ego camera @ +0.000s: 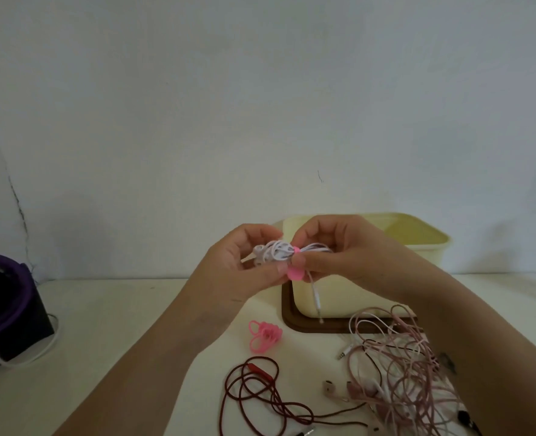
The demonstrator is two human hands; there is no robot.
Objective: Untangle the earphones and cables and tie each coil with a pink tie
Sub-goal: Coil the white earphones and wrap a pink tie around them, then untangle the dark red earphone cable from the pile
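at the near edge of the bench (118, 325) a dark red cable (260, 394) lies in loose loops, its plug ends cut off by the bottom of the frame. to its right a tangle of pink and white earphones (411, 372) is partly hidden behind the right forearm, and how many sets it holds is hard to make out. a little farther, a small heap of spare pink ties (265, 336) lies left of the tangle.

above the bench, the white coil (279, 251) is held between both hands, its long axis running left to right. its loose end hangs straight down, plug lowest. the left hand (241, 265) pinches the coil's left end; its fingers cover part of the loops. the right hand (332, 247) pinches the pink tie (295, 272) at the coil's middle. whether the tie is fastened cannot be told.

behind the hands a cream box (417, 240) sits on a brown tray (291, 322). at far left a dark, purple-rimmed object (5, 309) is cut off by the frame.
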